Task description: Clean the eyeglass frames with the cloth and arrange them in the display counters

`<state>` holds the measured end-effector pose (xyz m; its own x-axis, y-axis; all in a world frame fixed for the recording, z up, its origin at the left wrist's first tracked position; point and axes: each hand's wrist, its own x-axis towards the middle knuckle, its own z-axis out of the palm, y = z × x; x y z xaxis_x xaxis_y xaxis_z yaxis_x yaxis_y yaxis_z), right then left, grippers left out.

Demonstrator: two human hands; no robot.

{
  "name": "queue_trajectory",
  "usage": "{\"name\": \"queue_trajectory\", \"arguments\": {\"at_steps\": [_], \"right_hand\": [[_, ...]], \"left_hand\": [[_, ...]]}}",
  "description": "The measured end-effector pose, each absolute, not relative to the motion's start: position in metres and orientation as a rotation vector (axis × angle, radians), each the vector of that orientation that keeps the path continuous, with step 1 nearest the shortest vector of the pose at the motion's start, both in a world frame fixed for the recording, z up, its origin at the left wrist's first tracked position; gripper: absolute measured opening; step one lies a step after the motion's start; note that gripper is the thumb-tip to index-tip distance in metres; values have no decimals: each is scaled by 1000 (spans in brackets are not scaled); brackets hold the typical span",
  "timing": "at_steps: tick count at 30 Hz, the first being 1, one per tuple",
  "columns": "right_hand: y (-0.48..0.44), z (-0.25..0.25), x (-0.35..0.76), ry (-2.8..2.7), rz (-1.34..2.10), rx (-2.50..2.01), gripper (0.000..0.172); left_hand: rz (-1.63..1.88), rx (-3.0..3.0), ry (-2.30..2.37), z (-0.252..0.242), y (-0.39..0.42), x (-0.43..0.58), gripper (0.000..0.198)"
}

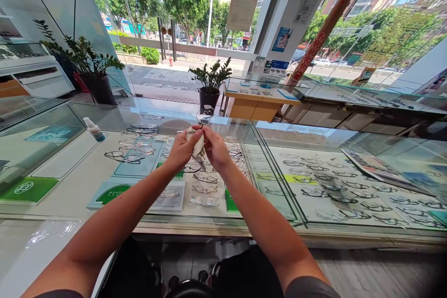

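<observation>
Both arms reach forward over the glass worktop, bare to the sleeves, the left forearm rising from between seven and eight o'clock and the right from about five, so that they converge where the hands meet. Take that meeting point as the centre of the dial.

The left hand is closed around a pale cloth, its thumb lying along the top and pointing to about two o'clock; the cloth's loose end hangs toward six. The right hand is half curled, thumb and fingertips pinching a pair of glasses just beside the cloth. One round, dark-rimmed lens stands up from the fingertips toward twelve o'clock; the other parts are hidden by the fingers and cloth. Whether the cloth touches a lens I cannot tell.

A spray bottle stands between nine and ten o'clock, well apart from the hands. A dark-framed pair lies between eight and nine. At three o'clock is a magazine, and at twelve, beyond the worktop, a potted plant.
</observation>
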<state>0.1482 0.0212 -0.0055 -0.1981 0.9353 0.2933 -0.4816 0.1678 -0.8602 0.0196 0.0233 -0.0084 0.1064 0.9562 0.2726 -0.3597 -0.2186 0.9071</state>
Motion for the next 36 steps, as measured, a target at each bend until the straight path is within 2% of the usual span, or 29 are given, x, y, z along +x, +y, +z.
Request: {"name": "queue_trajectory", "arguments": {"at_steps": [8, 14, 21, 36], "right_hand": [[18, 5, 155, -1192, 1309, -510, 43], [23, 11, 170, -1020, 1280, -500, 34], [17, 22, 171, -979, 1377, -401, 38], [9, 11, 151, -1144, 1304, -525, 43]], "left_hand": [[1463, 1208, 666, -5, 35, 6, 71], [1541, 1144, 660, 5, 49, -9, 60], [1451, 1301, 685, -2, 43, -3, 71], [1580, 1423, 802, -6, 34, 0, 61]]}}
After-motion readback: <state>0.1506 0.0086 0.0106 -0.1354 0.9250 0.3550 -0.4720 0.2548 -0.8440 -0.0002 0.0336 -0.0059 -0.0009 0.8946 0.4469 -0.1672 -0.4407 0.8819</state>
